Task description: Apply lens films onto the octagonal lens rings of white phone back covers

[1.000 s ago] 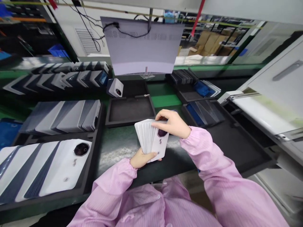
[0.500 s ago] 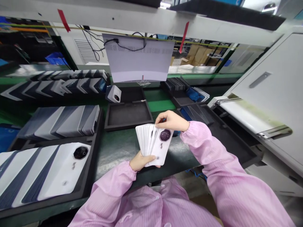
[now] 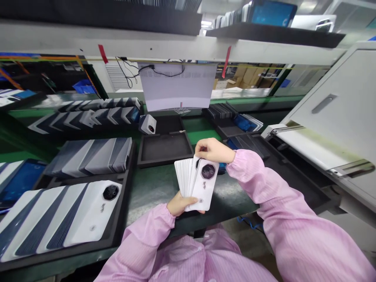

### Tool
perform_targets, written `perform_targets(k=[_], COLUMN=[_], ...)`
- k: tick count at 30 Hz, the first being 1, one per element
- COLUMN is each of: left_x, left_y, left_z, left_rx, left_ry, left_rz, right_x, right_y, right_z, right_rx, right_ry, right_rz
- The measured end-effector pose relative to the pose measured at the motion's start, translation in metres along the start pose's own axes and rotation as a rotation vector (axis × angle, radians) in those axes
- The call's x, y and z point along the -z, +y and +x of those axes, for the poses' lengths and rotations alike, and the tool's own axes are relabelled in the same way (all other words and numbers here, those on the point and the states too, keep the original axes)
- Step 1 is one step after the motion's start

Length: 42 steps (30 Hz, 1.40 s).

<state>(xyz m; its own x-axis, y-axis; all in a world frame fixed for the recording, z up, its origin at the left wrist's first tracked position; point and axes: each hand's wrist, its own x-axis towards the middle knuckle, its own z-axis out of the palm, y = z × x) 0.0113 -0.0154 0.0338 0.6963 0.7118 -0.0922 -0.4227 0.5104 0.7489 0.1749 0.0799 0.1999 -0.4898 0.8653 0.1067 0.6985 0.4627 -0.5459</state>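
Note:
In front of my chest, a fanned stack of thin white phone back covers [image 3: 202, 190] stands upright. The front cover carries a dark octagonal camera print and small lettering. My left hand [image 3: 181, 203] wraps round the stack's lower end, thumb across the front cover. At the upper edge my right hand [image 3: 213, 150] is closed, fingertips pinching the top of a cover just behind the front one. Its fingertips are partly hidden. To the left, a black foam tray [image 3: 119, 219] holds overlapping rows of white and dark blue covers [image 3: 91, 215].
A black foam tray [image 3: 166, 149] lies behind the stack on the green bench [image 3: 141, 196]. More rows of covers [image 3: 94, 154] fill trays at the left. A white machine [image 3: 337, 90] stands at the right. Above runs a shelf [image 3: 176, 45] with laden trays.
The view has tilted up and turned slightly left. The front cover has spread further from the fan, and my right fingers have shifted along its top edge.

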Motion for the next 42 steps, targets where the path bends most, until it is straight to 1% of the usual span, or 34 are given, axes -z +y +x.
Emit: perform_targets(k=[2, 3, 4, 5, 7, 8, 9, 10, 11, 14, 16, 18, 23, 26, 29, 31, 35, 37, 38, 40, 42], left_x=[-0.001, -0.002, -0.003, -0.003, -0.003, -0.003, -0.002, -0.001, 0.0, 0.003, 0.003, 0.003, 0.002, 0.003, 0.002, 0.002, 0.001, 0.002, 0.002, 0.003, 0.004], left_y=[0.0, 0.0, 0.001, 0.001, 0.002, 0.003, 0.005, 0.006, 0.008, 0.011, 0.011, 0.01, 0.008, 0.006, 0.005, 0.004, 0.002, 0.003, 0.003, 0.004, 0.004], left_z=[-0.001, -0.001, -0.002, -0.002, -0.003, -0.003, -0.003, -0.003, -0.003, -0.002, -0.001, 0.0, -0.001, -0.003, -0.005, -0.004, -0.003, -0.003, -0.003, -0.003, -0.004], left_rx=[-0.002, -0.004, -0.008, -0.015, -0.036, -0.051, -0.068, -0.084, -0.098, -0.118, -0.114, -0.112, -0.077, -0.058, -0.049, -0.043, -0.032, -0.036, -0.039, -0.046, -0.051], left_ry=[-0.011, -0.014, -0.015, -0.013, -0.003, 0.005, 0.017, 0.031, 0.046, 0.09, 0.097, 0.092, 0.064, 0.043, 0.007, -0.005, 0.002, 0.006, 0.01, 0.014, 0.01], left_rz=[-0.001, -0.003, -0.006, -0.011, -0.025, -0.035, -0.046, -0.059, -0.069, -0.069, -0.048, -0.031, 0.039, 0.057, 0.085, 0.101, 0.062, 0.046, 0.049, 0.071, 0.094], right_x=[0.012, 0.021, 0.03, 0.039, 0.052, 0.054, 0.053, 0.049, 0.042, 0.017, 0.006, 0.002, 0.005, 0.002, -0.003, -0.004, -0.004, -0.003, -0.003, -0.001, 0.003], right_y=[0.003, 0.007, 0.012, 0.019, 0.036, 0.044, 0.053, 0.06, 0.067, 0.079, 0.083, 0.086, 0.097, 0.101, 0.103, 0.102, 0.092, 0.081, 0.075, 0.064, 0.059], right_z=[0.003, 0.005, 0.008, 0.012, 0.019, 0.023, 0.027, 0.03, 0.033, 0.035, 0.033, 0.03, 0.02, 0.017, 0.016, 0.015, 0.006, -0.003, -0.007, -0.015, -0.022], right_rx=[-0.013, -0.028, -0.046, -0.067, -0.11, -0.128, -0.147, -0.164, -0.178, -0.219, -0.237, -0.248, -0.295, -0.326, -0.347, -0.341, -0.266, -0.201, -0.169, -0.121, -0.105], right_ry=[0.073, 0.139, 0.234, 0.357, 0.675, 0.812, 0.899, 0.922, 0.901, 0.726, 0.65, 0.613, 0.514, 0.473, 0.437, 0.437, 0.524, 0.549, 0.539, 0.486, 0.447], right_rz=[0.046, 0.084, 0.128, 0.18, 0.308, 0.386, 0.464, 0.51, 0.554, 0.772, 0.878, 0.912, 0.984, 1.003, 1.003, 0.99, 0.951, 0.881, 0.822, 0.686, 0.602])
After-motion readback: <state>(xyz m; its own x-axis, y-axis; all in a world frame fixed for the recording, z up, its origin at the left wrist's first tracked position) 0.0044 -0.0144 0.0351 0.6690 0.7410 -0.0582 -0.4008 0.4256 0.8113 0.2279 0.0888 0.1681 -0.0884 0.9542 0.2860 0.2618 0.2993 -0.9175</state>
